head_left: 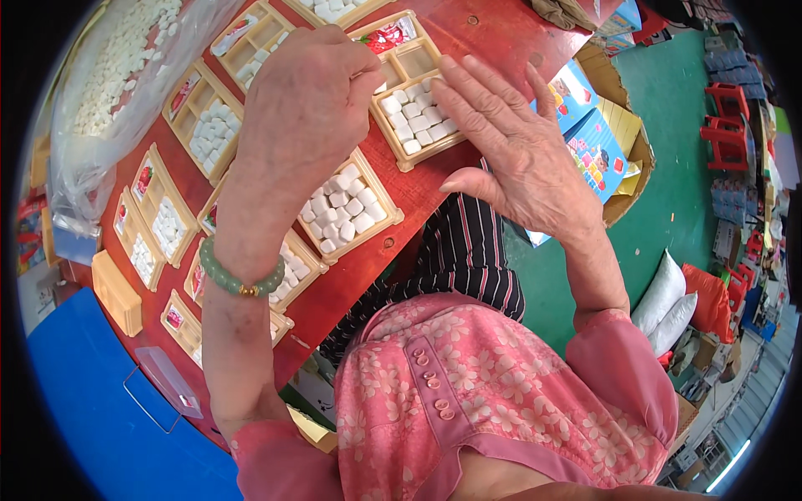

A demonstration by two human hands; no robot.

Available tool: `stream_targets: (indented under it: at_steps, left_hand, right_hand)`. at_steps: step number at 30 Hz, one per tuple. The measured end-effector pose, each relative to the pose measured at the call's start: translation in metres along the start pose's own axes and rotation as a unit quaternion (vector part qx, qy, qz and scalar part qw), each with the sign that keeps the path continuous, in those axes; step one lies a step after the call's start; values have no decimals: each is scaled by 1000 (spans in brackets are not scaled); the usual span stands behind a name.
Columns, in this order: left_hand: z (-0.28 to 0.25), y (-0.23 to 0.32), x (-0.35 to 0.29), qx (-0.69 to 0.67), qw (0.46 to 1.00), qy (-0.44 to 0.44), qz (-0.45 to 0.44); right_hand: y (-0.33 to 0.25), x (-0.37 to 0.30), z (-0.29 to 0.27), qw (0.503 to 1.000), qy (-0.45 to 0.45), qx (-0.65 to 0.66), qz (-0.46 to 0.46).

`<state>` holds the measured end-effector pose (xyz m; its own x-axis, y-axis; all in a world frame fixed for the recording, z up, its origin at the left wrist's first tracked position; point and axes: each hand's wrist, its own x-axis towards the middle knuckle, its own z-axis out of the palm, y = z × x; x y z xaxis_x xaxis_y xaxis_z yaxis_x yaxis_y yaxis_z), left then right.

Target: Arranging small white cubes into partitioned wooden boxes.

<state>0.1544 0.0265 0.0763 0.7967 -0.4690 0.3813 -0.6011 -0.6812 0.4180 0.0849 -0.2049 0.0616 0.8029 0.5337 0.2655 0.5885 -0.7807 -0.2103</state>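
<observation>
My right hand (510,142) lies with fingers stretched out and spread, its fingertips along the right edge of a beige compartment tray (430,152). This tray's near compartment is filled with white rounded cube-shaped pieces (418,121). A red and white printed packet (388,36) lies in its far compartment. My left hand (309,104), a green bead bracelet (242,274) on its wrist, is at the tray's left side. Its fingers are curled in, and whatever they hold is hidden. Nearer me, another tray with white pieces (344,209) sits under my left wrist.
More beige trays (154,204) with white pieces and packets cover the red table (334,296). A clear plastic bag (109,108) of loose white pieces lies far left. Blue printed boxes (597,150) stand in a carton on the right. A blue surface (109,401) is at lower left.
</observation>
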Motion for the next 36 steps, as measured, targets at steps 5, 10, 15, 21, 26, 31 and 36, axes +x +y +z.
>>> stream_targets:
  at_steps: [5,10,15,21,26,31,36]
  left_hand:
    - [6,-4,3,58,997,-44,-18]
    - [10,-5,5,64,997,-41,-32]
    - [15,-8,4,-7,999,-31,-31]
    - [16,-16,1,-51,993,-57,-89]
    - [13,-13,10,-75,992,-27,-95]
    - [8,-12,7,-158,984,65,-60]
    - [-3,-10,-5,-198,972,64,-111]
  right_hand:
    - [-2,4,10,1000,-19,-5,-3]
    - [-7,8,6,1000,-9,14,6]
    - [-15,12,14,998,-53,11,-24]
    - [-14,11,24,999,-14,43,-30]
    - [-11,12,22,999,-3,16,-32]
    - [-18,18,11,999,-31,-10,-18]
    - [-23,8,21,997,-72,0,-40]
